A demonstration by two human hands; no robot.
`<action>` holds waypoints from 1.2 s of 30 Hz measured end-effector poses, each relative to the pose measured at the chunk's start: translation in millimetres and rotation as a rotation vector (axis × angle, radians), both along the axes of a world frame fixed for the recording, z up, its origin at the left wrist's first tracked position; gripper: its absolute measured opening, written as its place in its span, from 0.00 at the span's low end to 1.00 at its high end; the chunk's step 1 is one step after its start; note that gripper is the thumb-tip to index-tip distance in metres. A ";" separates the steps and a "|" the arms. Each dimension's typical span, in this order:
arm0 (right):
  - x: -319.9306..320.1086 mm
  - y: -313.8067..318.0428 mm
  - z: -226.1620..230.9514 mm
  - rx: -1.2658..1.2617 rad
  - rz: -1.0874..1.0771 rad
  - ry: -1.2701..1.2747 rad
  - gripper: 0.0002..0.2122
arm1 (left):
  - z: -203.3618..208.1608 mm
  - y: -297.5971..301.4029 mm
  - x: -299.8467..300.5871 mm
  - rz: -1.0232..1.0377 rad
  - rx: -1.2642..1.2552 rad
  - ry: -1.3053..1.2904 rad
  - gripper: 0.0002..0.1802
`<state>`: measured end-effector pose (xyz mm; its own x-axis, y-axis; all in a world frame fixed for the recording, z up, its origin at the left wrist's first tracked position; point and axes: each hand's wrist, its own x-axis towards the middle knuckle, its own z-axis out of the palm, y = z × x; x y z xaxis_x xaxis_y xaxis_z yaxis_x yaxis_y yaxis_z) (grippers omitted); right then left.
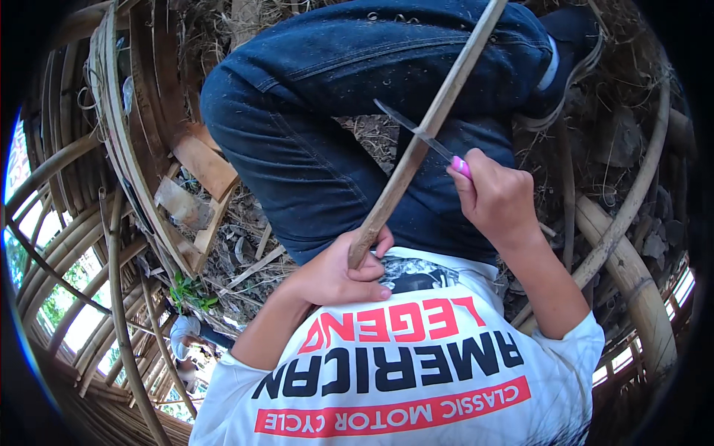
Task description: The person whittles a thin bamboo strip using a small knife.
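My left hand (344, 269) is closed round the near end of a long wooden stick (401, 175), close to my waist. From there the stick slants up and to the right across my dark jeans (297, 141), and its far end runs out of view at the top. My right hand (494, 195) grips the pink handle of a knife (461, 167). The knife's thin blade crosses the stick about midway and points up and left, seeming to touch the wood. Small pale shavings lie on the trouser leg.
A bamboo slat wall (71, 171) curves along the left, with a wooden block (206, 165) and a crumpled clear plastic piece (178, 202) beside it. Thick bamboo poles (632, 290) cross at right. Dry litter covers the ground. Another person (186, 334) is far off at lower left.
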<state>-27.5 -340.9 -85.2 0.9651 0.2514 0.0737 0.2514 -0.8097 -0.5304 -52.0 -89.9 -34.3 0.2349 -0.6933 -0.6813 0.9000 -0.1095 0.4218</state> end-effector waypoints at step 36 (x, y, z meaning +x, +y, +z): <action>12.1 18.8 -3.2 0.003 -0.108 0.041 0.19 | -0.6 -7.4 6.6 0.089 -0.031 0.162 0.27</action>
